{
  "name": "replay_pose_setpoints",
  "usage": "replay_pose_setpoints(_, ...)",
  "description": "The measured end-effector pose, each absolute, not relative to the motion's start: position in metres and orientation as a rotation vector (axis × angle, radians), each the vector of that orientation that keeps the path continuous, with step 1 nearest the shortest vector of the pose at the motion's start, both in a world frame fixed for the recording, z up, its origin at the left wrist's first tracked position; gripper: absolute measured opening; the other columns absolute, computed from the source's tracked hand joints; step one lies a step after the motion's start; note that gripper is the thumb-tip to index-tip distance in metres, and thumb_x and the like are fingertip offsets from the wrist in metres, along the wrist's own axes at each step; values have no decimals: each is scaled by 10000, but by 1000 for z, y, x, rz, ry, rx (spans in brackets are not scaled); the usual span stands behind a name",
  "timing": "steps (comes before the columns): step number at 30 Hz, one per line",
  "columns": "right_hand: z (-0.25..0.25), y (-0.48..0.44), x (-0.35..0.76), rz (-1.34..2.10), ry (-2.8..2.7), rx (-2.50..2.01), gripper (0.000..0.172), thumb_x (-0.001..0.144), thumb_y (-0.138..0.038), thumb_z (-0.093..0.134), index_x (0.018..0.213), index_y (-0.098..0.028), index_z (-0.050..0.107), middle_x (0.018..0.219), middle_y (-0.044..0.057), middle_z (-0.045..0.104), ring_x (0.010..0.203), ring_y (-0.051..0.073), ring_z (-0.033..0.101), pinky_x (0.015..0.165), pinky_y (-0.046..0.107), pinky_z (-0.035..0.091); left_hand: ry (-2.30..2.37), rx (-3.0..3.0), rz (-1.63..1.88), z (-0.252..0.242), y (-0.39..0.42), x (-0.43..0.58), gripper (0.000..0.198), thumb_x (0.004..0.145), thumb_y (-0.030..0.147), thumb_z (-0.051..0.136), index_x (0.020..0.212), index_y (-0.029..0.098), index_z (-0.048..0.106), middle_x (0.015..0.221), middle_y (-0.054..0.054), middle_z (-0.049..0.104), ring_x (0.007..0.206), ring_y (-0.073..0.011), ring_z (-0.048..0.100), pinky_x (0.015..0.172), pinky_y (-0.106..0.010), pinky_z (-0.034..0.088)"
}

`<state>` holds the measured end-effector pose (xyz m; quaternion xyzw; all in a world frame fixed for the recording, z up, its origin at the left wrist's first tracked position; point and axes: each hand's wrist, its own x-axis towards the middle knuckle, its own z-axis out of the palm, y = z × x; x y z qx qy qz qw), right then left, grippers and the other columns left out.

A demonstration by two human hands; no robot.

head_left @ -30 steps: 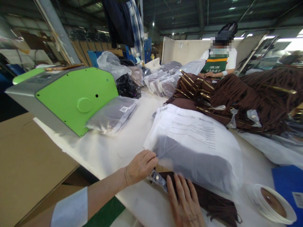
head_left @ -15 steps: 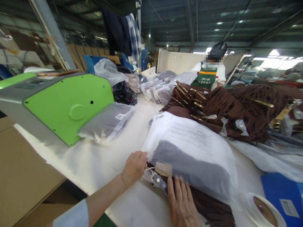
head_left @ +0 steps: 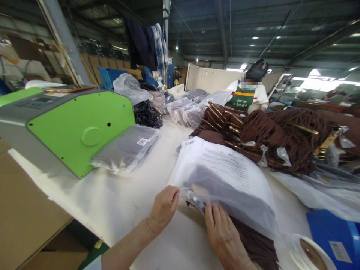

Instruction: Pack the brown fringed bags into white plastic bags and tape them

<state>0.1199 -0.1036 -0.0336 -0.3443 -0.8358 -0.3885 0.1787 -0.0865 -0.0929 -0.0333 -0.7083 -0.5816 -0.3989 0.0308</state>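
A frosted plastic bag (head_left: 208, 165) with printed text lies on the table in front of me, a dark fringed item partly inside it. My left hand (head_left: 165, 205) is closed, pinching the near left corner of the bag's mouth. My right hand (head_left: 226, 234) lies with its fingers stretched out and together against the item at the bag's opening; the fingertips are partly under the plastic edge. Brown fringe (head_left: 257, 240) sticks out of the bag to the right of that hand. A small clear wrapping with a round fitting (head_left: 197, 198) shows between the hands.
A green and grey machine (head_left: 81, 131) stands at left, a packed bag (head_left: 126, 148) beside it. Brown fringed bags with gold bars (head_left: 270, 131) are heaped at right. A tape roll (head_left: 309, 251) and a blue box (head_left: 332, 236) sit near right. A co-worker (head_left: 247, 93) stands across the table.
My left hand has lowered slightly and now grips the bag's edge. The plastic now covers more of the item's near left end. My right hand has moved slightly right and up.
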Motion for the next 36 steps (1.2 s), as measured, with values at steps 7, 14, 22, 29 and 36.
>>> replay_pose_setpoints(7, -31, -97, 110, -964, -2377, -1073, 383, 775, -7, 283, 1042, 23, 557, 867, 218, 648, 780, 264, 639, 645, 366, 543, -1459, -2105, -1160, -37, -109, -82, 190, 868, 132, 405, 995, 139, 546, 800, -74, 638, 759, -175, 612, 680, -306, 514)
replay_pose_setpoints(14, -31, -98, 111, -762, -2366, -1180, 346, 763, -54, 401, 1077, -35, 545, 995, 157, 634, 916, 228, 595, 802, 339, 508, -625, -2507, -989, -25, -93, -49, 317, 868, 53, 334, 1130, 49, 511, 1048, -151, 637, 1124, -204, 518, 927, -334, 476)
replay_pose_setpoints(22, -8, -137, 163, -362, -2153, -1175, 306, 822, -137, 438, 1114, -136, 527, 1017, 75, 595, 986, 165, 523, 881, 324, 437, -488, -2611, -643, -29, -61, -45, 357, 872, 79, 338, 1193, 71, 494, 1121, -166, 626, 1054, -220, 583, 885, -350, 496)
replay_pose_setpoints(29, -52, -135, 243, -304, -1517, -1684, 397, 873, -360, 405, 1176, -119, 495, 1101, 161, 576, 1041, 264, 523, 825, 435, 459, -428, -2584, -467, -20, -61, -26, 412, 868, 167, 456, 1279, 166, 437, 1275, -137, 533, 1209, -266, 462, 961, -443, 416)
replay_pose_setpoints(36, -58, -121, 251, 204, -1302, -1723, 463, 848, -519, 340, 860, -166, 639, 810, 97, 679, 759, 217, 622, 703, 345, 494, -565, -2593, -335, -23, -59, 0, 644, 822, 460, 533, 1348, 132, 354, 1288, -230, 486, 1190, -398, 445, 874, -556, 426)
